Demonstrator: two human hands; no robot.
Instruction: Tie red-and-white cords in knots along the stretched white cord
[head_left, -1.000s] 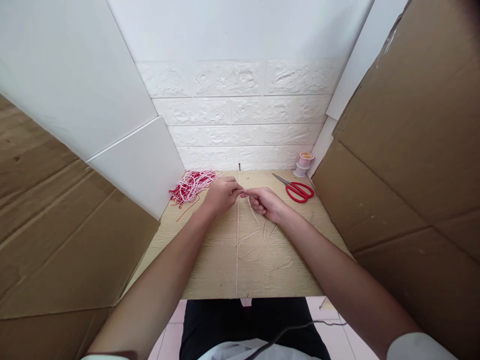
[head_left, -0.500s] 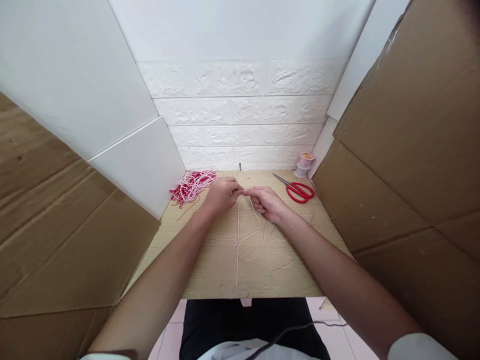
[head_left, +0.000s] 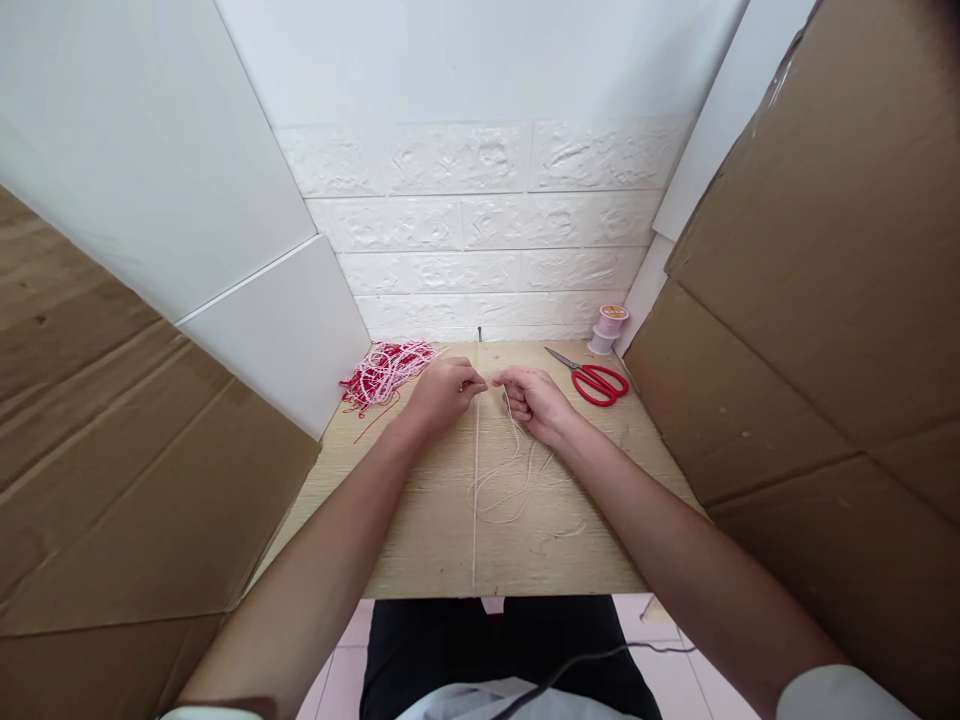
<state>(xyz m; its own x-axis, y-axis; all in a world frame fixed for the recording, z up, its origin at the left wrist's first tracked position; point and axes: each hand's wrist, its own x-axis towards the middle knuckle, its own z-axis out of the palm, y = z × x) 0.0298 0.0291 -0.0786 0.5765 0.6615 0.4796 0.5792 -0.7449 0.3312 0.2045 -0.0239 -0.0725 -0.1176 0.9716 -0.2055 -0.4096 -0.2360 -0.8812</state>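
Head view showed cord work that looked unfinished: a loose, thin cream cord [head_left: 517,445] lay in wide, slack loops on the pale wooden tabletop [head_left: 420,520], beside a straight, taut, pale-pink cord [head_left: 475,510] running down its middle. Any completed part was too small to make out. The left hand [head_left: 448,388] was pinched closed, seemingly on the taut cord; the right hand [head_left: 535,402], half-curled, seemingly gripped the cream cord.

No wording is legible, as the round orange-yellow label [head_left: 614,313] atop the pink thread spool [head_left: 609,327] carries pale marks too small to read.
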